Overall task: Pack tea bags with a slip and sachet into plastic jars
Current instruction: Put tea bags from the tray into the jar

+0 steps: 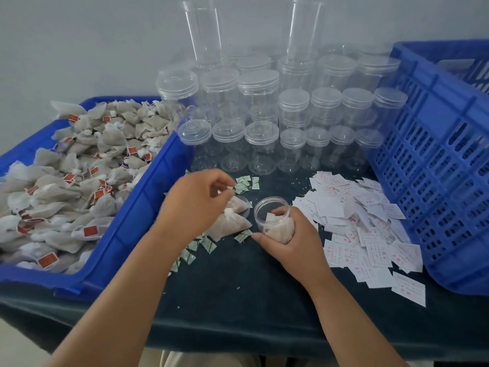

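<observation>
Between crates [436, 181], right hand [295, 243] grips jar [271, 207], left hand [193, 207] pinches tea bag [234, 223]

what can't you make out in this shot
Head view:
- How many tea bags are in the open jar: the right hand wraps its wall.
- What the fingers of the left hand pinch: the hand itself covers it.
- Red print on the slips: too small and blurred.
- Tops of the tall jars: cut off by the top edge.
</observation>
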Available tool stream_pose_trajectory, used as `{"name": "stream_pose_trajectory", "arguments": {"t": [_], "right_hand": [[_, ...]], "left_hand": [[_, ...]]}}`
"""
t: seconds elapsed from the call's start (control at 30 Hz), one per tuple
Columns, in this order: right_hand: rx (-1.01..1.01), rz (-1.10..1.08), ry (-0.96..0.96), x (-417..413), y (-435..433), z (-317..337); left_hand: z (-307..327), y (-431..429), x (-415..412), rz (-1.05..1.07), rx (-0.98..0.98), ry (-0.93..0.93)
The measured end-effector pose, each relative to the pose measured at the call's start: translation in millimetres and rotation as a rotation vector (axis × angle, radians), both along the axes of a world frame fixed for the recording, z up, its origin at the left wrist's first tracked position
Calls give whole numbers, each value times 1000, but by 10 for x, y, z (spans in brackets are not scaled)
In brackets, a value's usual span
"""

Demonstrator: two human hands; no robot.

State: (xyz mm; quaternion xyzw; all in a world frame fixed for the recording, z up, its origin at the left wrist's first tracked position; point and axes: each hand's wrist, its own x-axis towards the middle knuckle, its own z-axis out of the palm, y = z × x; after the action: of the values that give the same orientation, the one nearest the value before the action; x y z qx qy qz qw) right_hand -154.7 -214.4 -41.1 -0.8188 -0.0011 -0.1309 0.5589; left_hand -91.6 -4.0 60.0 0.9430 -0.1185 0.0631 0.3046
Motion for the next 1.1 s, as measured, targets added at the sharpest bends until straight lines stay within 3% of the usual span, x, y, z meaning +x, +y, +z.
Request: {"name": "stream_pose_trajectory", "arguments": {"t": [0.1, 0.17, 0.3, 0.43, 0.53, 0.6, 0.67, 0.8, 0.9, 0.93, 1.03, 1.1], "right_hand": [[3, -5, 5, 4, 11, 6], [-6, -1, 16, 8, 16, 7], [-4, -2, 11, 9, 23, 22], [-6, -2, 20, 12, 23, 13], [-32, 4, 19, 10, 22, 7], [-45, 8, 10, 14, 22, 0], [-42, 12, 15, 11, 20, -3], [-17, 34, 12, -10, 13, -16], [-9, 22, 8, -12, 8, -8], [-3, 15, 10, -8, 6, -8], [26, -12, 19, 4, -5, -19], [29, -18, 20, 9, -7, -24]], "left_hand": [[-258, 191, 93, 63, 488, 150], [-445, 221, 97, 88, 551, 186], [-568, 301, 99, 188, 326, 51], [-500, 386, 161, 177, 77, 224], [-301, 326, 99, 225, -137, 26], [-112, 224, -4, 165, -352, -77], [39, 53, -125, 10, -419, -54], [-19, -271, -218, -200, -139, 20], [-156, -197, -59, -83, -253, 52], [-224, -115, 31, -21, -175, 48], [-511, 69, 216, 57, 337, 221], [-656, 69, 261, 44, 397, 264]]}}
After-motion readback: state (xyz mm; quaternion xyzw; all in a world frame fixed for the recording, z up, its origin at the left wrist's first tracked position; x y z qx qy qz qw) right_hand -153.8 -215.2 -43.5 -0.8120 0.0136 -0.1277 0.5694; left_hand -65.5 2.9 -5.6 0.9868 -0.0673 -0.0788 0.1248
